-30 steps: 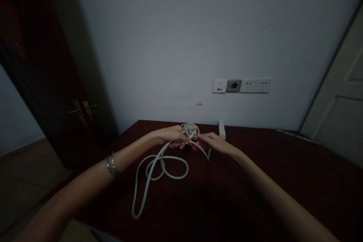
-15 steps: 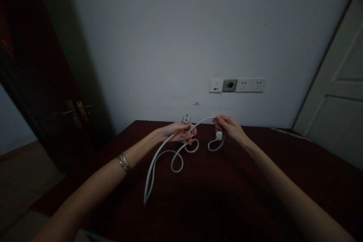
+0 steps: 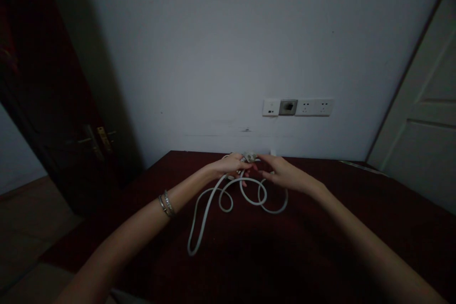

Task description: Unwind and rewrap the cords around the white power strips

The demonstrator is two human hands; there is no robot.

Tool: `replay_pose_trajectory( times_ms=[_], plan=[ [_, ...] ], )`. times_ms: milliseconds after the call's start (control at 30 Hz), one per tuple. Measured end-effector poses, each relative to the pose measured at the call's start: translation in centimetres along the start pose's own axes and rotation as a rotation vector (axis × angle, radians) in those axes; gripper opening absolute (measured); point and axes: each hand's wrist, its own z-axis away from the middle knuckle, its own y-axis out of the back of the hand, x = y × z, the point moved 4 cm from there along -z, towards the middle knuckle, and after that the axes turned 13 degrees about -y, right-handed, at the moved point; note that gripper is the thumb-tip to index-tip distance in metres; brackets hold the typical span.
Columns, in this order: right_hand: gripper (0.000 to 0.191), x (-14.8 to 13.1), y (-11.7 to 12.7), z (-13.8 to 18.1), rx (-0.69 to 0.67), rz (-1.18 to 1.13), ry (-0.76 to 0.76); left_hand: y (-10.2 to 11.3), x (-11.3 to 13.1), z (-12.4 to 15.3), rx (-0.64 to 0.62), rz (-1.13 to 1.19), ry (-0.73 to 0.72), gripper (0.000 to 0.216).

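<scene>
1. Work in hand: a white power cord [image 3: 228, 194] is being gathered into coils above a dark red bench [image 3: 356, 209]. Judged from its present lie, the coiling is partly done.
2. Done: two or three small loops hang bunched just below the hands, near the far edge of the bench.
3. Left: one long loop trails loose toward the near side and rests on the bench surface; it is not yet taken into the bundle.
4. Left hand [image 3: 230, 165]: closed around the gathered end of the cord, with the plug [image 3: 249, 156] showing at its fingertips.
5. Right hand [image 3: 281, 173]: fingers curled and pinching the cord just beside the plug, touching or almost touching the left hand.
6. Count, cord: one, with one plug visible; the other end cannot be made out.
7. Count, hands: two, both the person's own. Bracelets [image 3: 166, 204] on the left wrist: two, possibly more.
8. Count, wall plates [image 3: 298, 107]: one row behind the bench, seemingly four units; none has anything plugged in, as far as can be seen.
9. Count, doors: one dark door [image 3: 53, 104] at left, one pale door [image 3: 423, 118] at right.
</scene>
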Motion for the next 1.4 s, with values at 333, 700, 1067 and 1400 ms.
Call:
replay_pose_trajectory(
  times_ms=[333, 700, 1067, 1400],
  plan=[
    [0.039, 5.4, 4.7, -0.3, 0.386, -0.053, -0.151, 1.0, -2.1, 2.5, -0.183, 0.200, 0.127, 0.035],
    [0.052, 16.8, 7.6, 3.4, 0.495, -0.013, -0.471, 7.1, -0.2, 5.0, -0.097, -0.048, 0.053, 0.026],
    [0.046, 16.7, 6.6, 4.7, 0.230, -0.108, -0.482, 9.1, 0.2, 5.9, -0.168, -0.738, 0.013, 0.026],
    [0.047, 17.4, 4.9, 5.2, 0.035, -0.195, -0.515, 9.3, 0.7, 5.8, 0.026, -1.330, -0.040, 0.020]
  ],
)
